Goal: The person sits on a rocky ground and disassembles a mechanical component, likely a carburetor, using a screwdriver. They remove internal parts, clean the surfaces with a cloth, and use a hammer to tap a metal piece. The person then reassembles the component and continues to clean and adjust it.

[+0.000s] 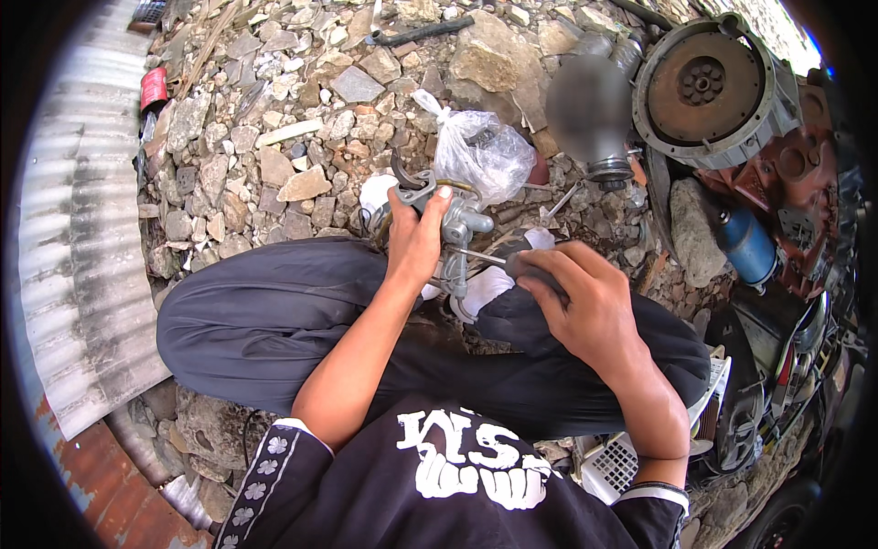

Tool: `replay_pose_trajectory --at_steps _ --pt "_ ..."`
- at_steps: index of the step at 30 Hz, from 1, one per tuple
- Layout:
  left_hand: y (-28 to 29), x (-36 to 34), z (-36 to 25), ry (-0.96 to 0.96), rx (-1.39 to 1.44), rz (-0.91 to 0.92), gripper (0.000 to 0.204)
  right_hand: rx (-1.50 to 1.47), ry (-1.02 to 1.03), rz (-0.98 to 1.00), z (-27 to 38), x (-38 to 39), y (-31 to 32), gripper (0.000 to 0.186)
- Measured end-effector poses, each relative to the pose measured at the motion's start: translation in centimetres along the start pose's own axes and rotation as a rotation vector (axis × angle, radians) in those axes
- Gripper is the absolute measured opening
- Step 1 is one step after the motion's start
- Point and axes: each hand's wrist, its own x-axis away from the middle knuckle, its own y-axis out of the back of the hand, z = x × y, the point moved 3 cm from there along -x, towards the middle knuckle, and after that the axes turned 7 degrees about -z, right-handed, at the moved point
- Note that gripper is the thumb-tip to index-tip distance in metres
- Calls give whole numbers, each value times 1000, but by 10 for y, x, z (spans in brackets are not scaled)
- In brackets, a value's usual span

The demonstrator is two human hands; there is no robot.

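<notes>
My left hand (416,240) is closed around a grey cast-metal carburetor (465,220), held up between my bent knees. The thumb lies along its top, and a hose or cable curves at its upper side. In my right hand (590,302) is a screwdriver (483,257), its dark handle wrapped by the fingers. The thin metal shaft points left and reaches the side of the carburetor; I cannot tell whether its tip sits in a screw. White cloth or paper (485,291) lies just below the carburetor.
A knotted clear plastic bag (485,151) rests on the rubble beyond my hands, with a wrench (562,199) to its right. Farther right stand a large round engine housing (704,87), a blue canister (748,245) and a white plastic basket (611,467). Corrugated metal sheet (82,229) lines the left.
</notes>
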Motion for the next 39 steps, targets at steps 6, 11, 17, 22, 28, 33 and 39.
replay_pose_trajectory --at_steps 6,11,17,22,28,33,39 --pt "0 -4 2 10 -13 9 116 -42 30 -132 17 -11 4 23" --pt "-1 -3 9 37 -35 -10 116 104 -209 117 -3 3 -1 26" --pt "-1 -2 2 38 28 14 118 -23 69 -78 6 -12 4 24" --pt "-1 -3 7 41 8 -13 119 2 -205 102 -4 -1 -1 30" --pt "-5 2 6 72 -6 19 121 36 178 -40 3 -9 5 22" --pt "-6 -1 16 67 -35 11 120 127 -214 33 -1 -2 2 24" --pt "-5 0 7 49 83 -8 71 -47 0 -68 2 -7 3 20"
